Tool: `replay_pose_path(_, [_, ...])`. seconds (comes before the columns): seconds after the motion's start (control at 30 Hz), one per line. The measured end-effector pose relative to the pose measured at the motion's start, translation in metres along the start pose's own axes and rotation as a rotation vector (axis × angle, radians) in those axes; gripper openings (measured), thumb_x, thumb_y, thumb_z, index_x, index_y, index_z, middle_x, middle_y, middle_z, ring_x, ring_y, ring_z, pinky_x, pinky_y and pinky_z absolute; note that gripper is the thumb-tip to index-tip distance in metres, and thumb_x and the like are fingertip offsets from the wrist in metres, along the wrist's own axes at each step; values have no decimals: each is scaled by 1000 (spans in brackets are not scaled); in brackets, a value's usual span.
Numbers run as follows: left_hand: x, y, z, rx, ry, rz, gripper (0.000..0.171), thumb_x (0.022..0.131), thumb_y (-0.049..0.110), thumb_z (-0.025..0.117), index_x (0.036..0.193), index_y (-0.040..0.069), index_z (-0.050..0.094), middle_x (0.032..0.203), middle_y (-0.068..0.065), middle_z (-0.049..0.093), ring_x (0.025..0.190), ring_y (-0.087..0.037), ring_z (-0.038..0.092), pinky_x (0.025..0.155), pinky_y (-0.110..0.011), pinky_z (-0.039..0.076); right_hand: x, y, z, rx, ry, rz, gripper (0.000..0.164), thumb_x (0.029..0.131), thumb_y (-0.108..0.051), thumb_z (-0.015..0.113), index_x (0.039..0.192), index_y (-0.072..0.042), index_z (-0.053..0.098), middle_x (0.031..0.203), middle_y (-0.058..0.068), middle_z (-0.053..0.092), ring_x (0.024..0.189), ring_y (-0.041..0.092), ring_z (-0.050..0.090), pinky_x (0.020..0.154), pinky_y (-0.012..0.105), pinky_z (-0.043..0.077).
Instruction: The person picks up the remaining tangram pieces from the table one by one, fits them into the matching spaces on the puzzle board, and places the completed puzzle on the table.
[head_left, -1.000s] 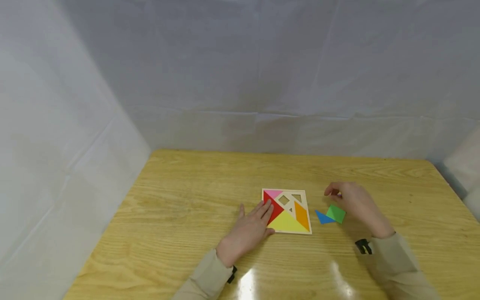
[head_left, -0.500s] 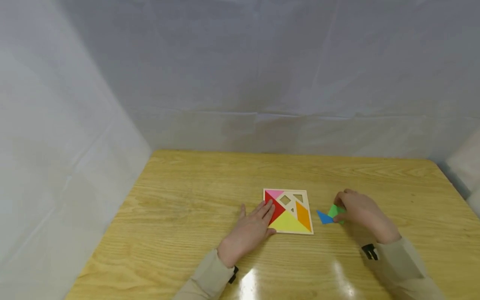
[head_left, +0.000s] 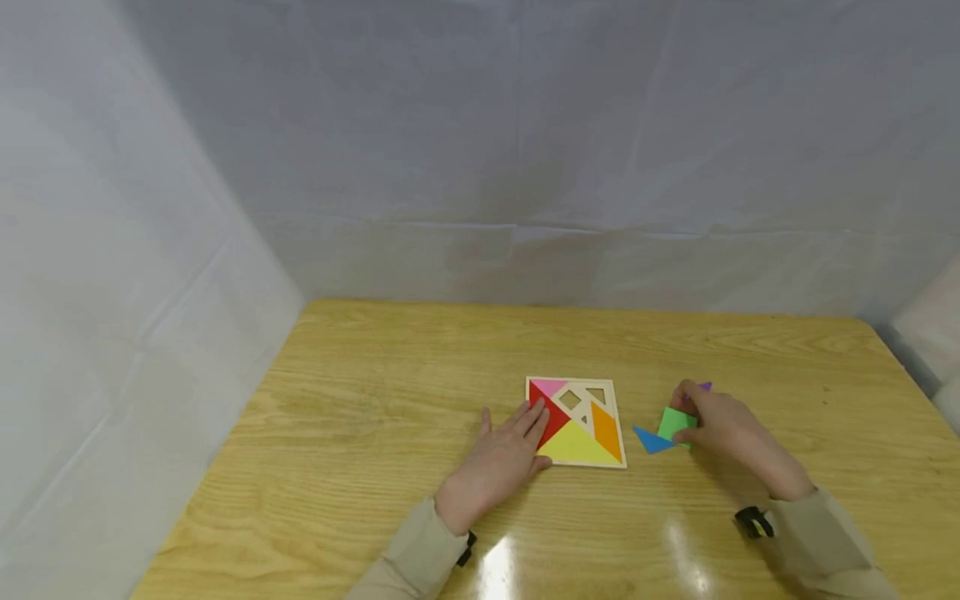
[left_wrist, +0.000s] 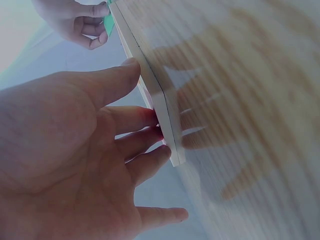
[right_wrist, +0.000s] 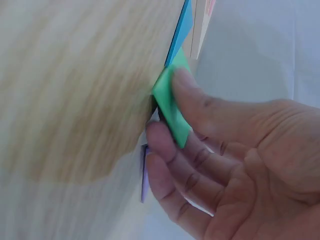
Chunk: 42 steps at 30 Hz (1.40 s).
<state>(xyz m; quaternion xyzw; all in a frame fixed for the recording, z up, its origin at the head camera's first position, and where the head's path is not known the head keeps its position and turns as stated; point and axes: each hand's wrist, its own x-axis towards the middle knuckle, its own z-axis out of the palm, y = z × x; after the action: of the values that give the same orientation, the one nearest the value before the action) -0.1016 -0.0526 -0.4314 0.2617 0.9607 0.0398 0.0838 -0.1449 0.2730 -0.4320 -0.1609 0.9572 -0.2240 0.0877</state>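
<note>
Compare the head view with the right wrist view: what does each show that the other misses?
Head only: the left hand resting flat on the puzzle tray, with two bare slots.

Right wrist only: the thumb pressed on the green piece, its edge lifted off the table.

Both: the right hand, the blue triangle, the purple piece.
</note>
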Motion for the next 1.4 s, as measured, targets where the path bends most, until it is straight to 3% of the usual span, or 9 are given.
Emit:
replay_pose_path(0.23, [2,-1,0,16,9,5,62,104,42,53,156,10,42,164,-3,33,151,-19,31,116,-64,27,0,8,-1,47,53,-40,16,90,-6,73,104,-7,64,92,6,69,85,28,67,70,44,55])
replay_pose_path(0.47, [2,-1,0,18,0,4,62,104,42,53,156,11,41,164,-2,33,151,-19,31,116,-64,27,2,6,-2,147,122,-58,32,94,-2,69,125,-8,71,97,10,68,76,18,65,60,28,52])
replay_pose_path(0.7, [3,-1,0,15,4,2,62,104,42,54,156,10,41,164,-2,33,151,-19,31,116,-64,27,4,4,-2,307,170,0,35,96,0,66,131,-2,65,89,12,68,68,17,68,59,27,58])
replay_pose_path(1.1, [3,-2,1,17,8,10,62,104,42,53,156,10,41,164,-3,33,151,-19,31,116,-64,28,5,3,-1,466,142,8,37,101,-3,61,138,3,59,90,14,71,71,21,73,64,30,61])
replay_pose_path(1.4, [3,-1,0,9,0,8,62,105,42,52,157,10,39,165,-3,31,152,-19,29,116,-64,27,7,-1,1,550,128,-14,40,98,2,62,137,7,58,105,25,68,76,20,74,68,32,61])
